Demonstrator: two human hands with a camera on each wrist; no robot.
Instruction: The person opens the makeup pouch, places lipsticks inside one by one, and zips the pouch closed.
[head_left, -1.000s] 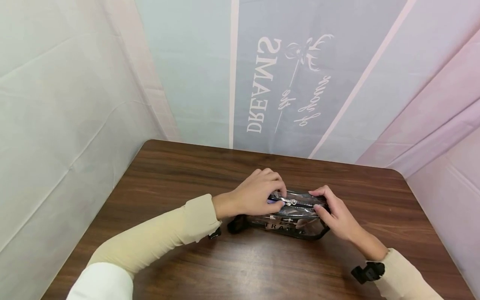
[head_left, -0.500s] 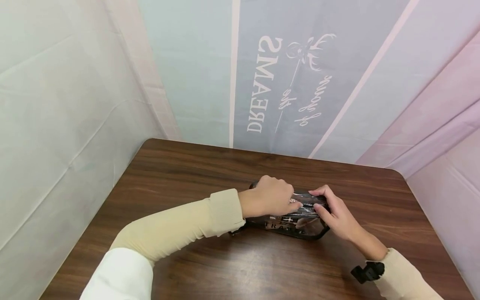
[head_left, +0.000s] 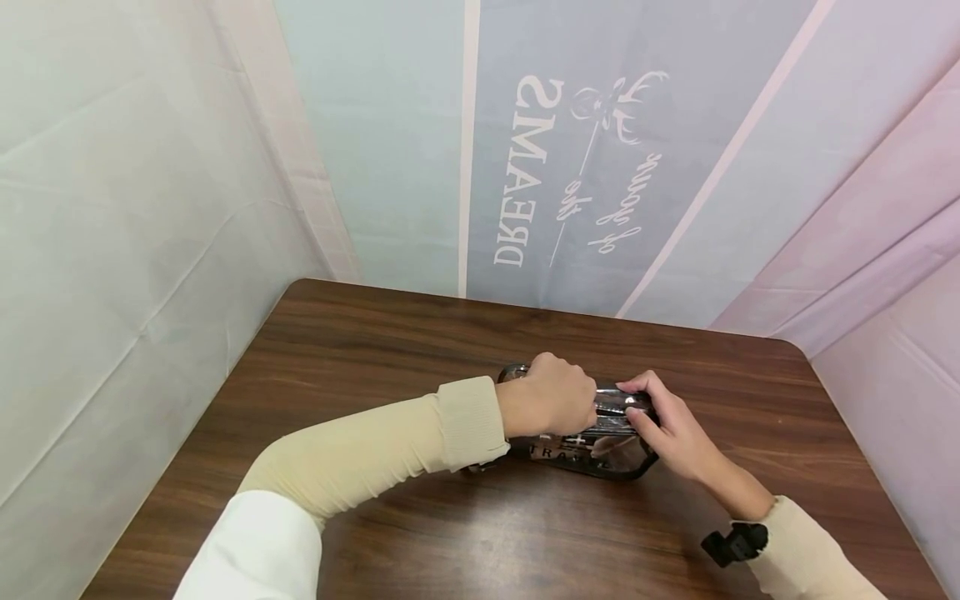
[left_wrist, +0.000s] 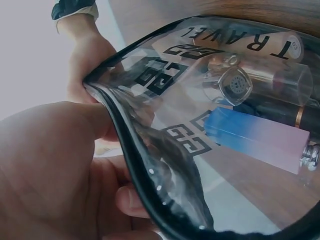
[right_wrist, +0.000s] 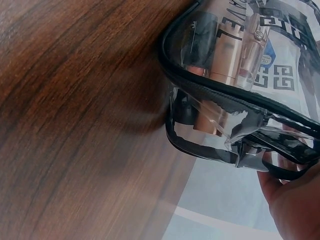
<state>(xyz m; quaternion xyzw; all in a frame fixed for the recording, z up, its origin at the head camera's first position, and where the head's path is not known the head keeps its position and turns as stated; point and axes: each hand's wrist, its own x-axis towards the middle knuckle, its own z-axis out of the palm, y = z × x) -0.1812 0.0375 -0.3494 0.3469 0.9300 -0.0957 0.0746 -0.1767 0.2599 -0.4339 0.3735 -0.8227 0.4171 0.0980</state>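
A clear cosmetic bag (head_left: 630,454) with black trim and "TRAVEL" lettering stands on the table. My left hand (head_left: 555,396) is over its top, fingers curled at the zipper line; the zipper pull is hidden beneath them. My right hand (head_left: 675,425) grips the bag's right end between thumb and fingers. Inside, the left wrist view shows a blue-to-pink spray bottle (left_wrist: 257,137) and a clear-capped bottle (left_wrist: 235,85). A rose-gold tube (right_wrist: 227,52) and a black tube (right_wrist: 202,40) lie in the bag in the right wrist view.
The dark wooden table (head_left: 360,350) has its far edge against a printed fabric backdrop (head_left: 405,167). Pale cloth walls (head_left: 135,208) rise at both sides. A black wrist device (head_left: 735,543) sits on the right sleeve.
My left hand has moved right along the bag's top, toward my right hand. It now covers the zipper pulls that showed earlier. My right hand keeps its place.
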